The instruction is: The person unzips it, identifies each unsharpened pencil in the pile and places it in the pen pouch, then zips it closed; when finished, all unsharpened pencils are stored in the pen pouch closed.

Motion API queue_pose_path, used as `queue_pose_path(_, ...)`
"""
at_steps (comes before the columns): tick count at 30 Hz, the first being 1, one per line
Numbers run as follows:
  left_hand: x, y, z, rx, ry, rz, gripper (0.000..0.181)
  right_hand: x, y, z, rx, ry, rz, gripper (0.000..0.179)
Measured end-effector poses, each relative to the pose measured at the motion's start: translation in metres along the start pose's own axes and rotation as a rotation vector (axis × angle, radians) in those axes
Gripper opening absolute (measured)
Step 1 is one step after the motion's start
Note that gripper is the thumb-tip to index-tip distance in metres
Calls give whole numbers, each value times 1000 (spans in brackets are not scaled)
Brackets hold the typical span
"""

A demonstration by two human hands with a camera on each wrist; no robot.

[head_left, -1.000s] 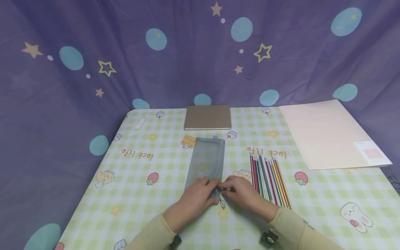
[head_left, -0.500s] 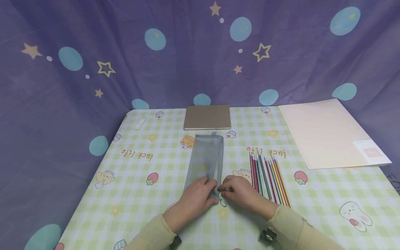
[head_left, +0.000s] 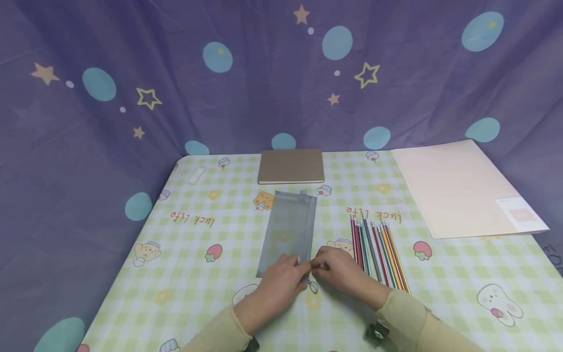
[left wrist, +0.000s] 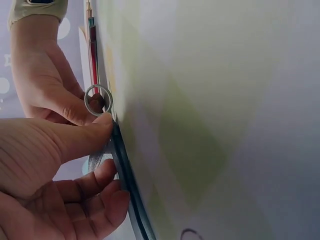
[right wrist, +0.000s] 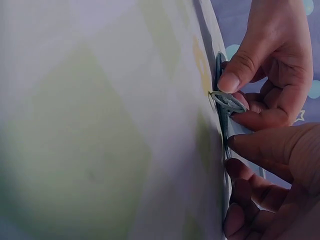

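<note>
A grey, see-through zip pencil case (head_left: 288, 220) lies flat, its long zipped side to the right. My left hand (head_left: 281, 281) holds its near corner; in the left wrist view the thumb (left wrist: 95, 132) presses by the zip, beside the metal pull ring (left wrist: 98, 100). My right hand (head_left: 340, 269) is at the near right edge with curled fingers, its fingertips meeting my left ones. In the right wrist view the right fingers (right wrist: 250, 147) touch the case's edge below the ring. The fingers partly hide the near end of the zip.
Several pencils (head_left: 374, 254) lie just right of my right hand, partly behind the forearm. A brown notebook (head_left: 291, 166) lies at the back, a white eraser (head_left: 197, 175) at the back left. A large cream folder (head_left: 457, 190) covers the right rear of the patterned tablecloth (head_left: 176, 274).
The zipped side of the pencil case lifted and folded, then lies flat again. My left hand has shifted slightly right and down, its index finger now reaching my right fingertips. The right hand barely moved.
</note>
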State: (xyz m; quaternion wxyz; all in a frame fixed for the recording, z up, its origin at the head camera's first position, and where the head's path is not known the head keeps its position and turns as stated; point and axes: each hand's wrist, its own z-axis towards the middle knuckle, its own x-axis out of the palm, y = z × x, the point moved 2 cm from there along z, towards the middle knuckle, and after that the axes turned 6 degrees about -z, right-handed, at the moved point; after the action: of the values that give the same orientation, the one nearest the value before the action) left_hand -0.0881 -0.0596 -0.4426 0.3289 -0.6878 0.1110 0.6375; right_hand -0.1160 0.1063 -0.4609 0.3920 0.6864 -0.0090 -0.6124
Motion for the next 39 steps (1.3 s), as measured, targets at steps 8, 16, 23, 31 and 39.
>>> queue_pose_path(8, 3, 0, 1, 15, 24, -34, 20, -1, -2, -3, -10, 0, 31, 15)
queue_pose_path(16, 1, 4, 1, 39, -1, -85, 18, -14, -12, -10, 14, -69, 81, 19)
queue_pose_path(23, 3, 8, 3, 62, 6, -137, 17, -33, -32, -19, 123, -111, 186, 19)
queue_pose_path(31, 5, 12, 6, 47, 27, -204, 16, -57, -46, -29, 195, -184, 182, 19)
queue_pose_path(39, 2, 15, 8, 23, 45, -281, 17, -72, -61, -39, 281, -253, 182, 21)
